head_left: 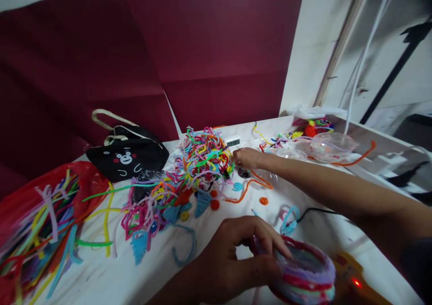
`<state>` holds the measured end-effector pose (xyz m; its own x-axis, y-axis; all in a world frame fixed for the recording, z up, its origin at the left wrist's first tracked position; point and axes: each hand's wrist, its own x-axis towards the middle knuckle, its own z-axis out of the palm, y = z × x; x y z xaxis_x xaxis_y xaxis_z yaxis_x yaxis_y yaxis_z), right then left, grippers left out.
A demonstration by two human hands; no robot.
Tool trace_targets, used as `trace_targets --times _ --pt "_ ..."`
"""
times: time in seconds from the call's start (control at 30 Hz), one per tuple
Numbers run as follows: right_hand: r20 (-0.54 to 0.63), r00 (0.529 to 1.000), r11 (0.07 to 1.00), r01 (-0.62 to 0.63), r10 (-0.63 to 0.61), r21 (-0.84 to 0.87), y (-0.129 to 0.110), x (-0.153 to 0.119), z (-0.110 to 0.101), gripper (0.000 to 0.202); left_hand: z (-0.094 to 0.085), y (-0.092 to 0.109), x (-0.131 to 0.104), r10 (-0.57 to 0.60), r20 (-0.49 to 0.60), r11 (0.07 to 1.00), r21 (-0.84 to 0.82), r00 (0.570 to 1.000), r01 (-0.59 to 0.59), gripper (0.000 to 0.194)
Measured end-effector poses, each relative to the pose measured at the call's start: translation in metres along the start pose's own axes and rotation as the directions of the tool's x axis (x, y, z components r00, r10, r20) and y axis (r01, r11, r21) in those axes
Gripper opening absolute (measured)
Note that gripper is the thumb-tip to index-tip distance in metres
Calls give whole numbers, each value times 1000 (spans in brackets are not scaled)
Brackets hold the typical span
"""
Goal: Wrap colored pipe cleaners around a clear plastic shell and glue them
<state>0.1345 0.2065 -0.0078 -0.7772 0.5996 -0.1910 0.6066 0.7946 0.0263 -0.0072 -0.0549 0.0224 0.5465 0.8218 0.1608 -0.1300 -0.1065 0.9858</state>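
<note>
My left hand (241, 255) grips the rim of a round, hollow piece wound with pipe cleaners (305, 280) in red, lilac and pale green, thumb outside and fingers over the edge. Farther back, my right hand (249, 158) reaches to the right edge of a tangled pile of colourful pipe cleaner pieces (204, 154). Its fingers are curled together at the pile; whatever lies between them is hidden. Below that hand are a blue coil (237, 186), a bent orange pipe cleaner (248, 188) and an orange coil (263, 201).
An orange tool with a red light (357, 283) lies at the lower right. Long pipe cleaners spill from a red bag (89, 185) at left, beside a black bag (126, 154). Clear plastic pieces (332, 146) sit at the back right, and a small white display (232, 142) stands behind the pile.
</note>
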Motion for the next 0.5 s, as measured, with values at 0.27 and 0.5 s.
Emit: trace_targets --times 0.27,0.5 --pt "-1 988 987 157 -157 -46 -17 12 15 37 0 -1 1 -13 -4 1000 11 1000 13 57" --pt "-93 982 985 156 -163 -77 -13 -1 5 32 1 -1 2 -44 -14 999 2 999 44 60"
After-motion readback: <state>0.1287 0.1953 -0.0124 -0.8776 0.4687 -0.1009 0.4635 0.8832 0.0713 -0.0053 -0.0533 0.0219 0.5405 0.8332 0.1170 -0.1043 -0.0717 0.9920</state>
